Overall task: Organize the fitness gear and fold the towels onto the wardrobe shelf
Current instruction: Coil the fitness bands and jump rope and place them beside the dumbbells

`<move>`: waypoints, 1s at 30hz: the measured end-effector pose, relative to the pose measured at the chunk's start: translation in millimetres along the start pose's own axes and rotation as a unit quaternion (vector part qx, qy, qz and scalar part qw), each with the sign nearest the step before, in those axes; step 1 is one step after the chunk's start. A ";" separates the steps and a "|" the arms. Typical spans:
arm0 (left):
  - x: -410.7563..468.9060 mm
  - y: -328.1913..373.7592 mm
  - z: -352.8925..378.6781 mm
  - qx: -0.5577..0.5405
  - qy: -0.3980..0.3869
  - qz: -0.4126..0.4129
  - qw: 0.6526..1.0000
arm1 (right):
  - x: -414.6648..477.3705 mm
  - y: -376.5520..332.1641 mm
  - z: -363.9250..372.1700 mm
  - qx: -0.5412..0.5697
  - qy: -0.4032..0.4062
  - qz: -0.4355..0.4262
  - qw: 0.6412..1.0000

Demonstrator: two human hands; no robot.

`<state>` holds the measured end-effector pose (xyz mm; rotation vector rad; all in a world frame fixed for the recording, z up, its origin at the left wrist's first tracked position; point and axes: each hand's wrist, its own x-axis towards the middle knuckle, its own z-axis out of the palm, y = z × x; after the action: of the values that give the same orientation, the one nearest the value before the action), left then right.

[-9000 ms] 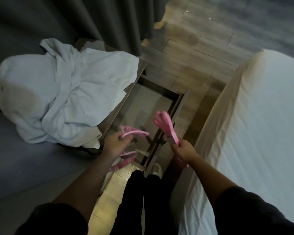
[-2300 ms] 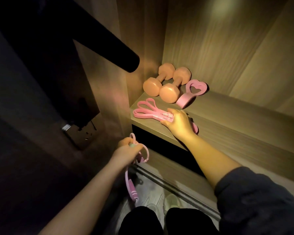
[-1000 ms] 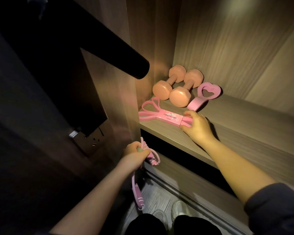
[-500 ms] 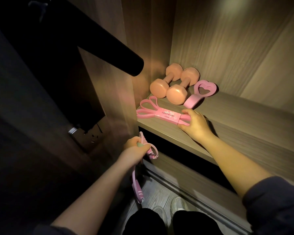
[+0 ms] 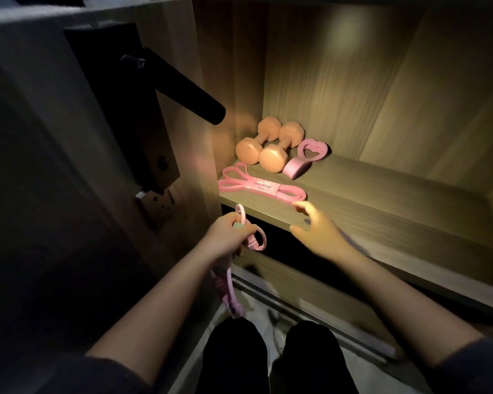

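Lying on the wood-grain wardrobe shelf (image 5: 396, 206) are two smooth peach dumbbells (image 5: 271, 162), a flat pink resistance band (image 5: 262, 187) at the front edge and a heart-shaped pink ring (image 5: 293, 169); a black round bar (image 5: 191, 95) juts at left. The right hand (image 5: 319, 234) hovers beside the band, fingers loosely spread; the left hand (image 5: 228, 237) grips a looped pink cord (image 5: 230, 297) below.

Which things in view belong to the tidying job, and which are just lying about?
Job: two dumbbells, heart-shaped ring, bundled resistance band, wardrobe shelf, pink strap gripped by left hand.
Not the job: black bar, wall socket.
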<state>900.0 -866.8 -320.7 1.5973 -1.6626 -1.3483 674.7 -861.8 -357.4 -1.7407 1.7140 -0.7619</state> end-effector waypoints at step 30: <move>-52.1 -11.6 -15.4 0.321 -0.195 0.053 0.925 | -85.8 27.1 -80.2 0.276 0.106 0.292 0.910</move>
<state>929.8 -821.4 -309.4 1.5884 -2.6006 -1.1813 595.9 -777.0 -323.8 -0.7308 1.7887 -1.0395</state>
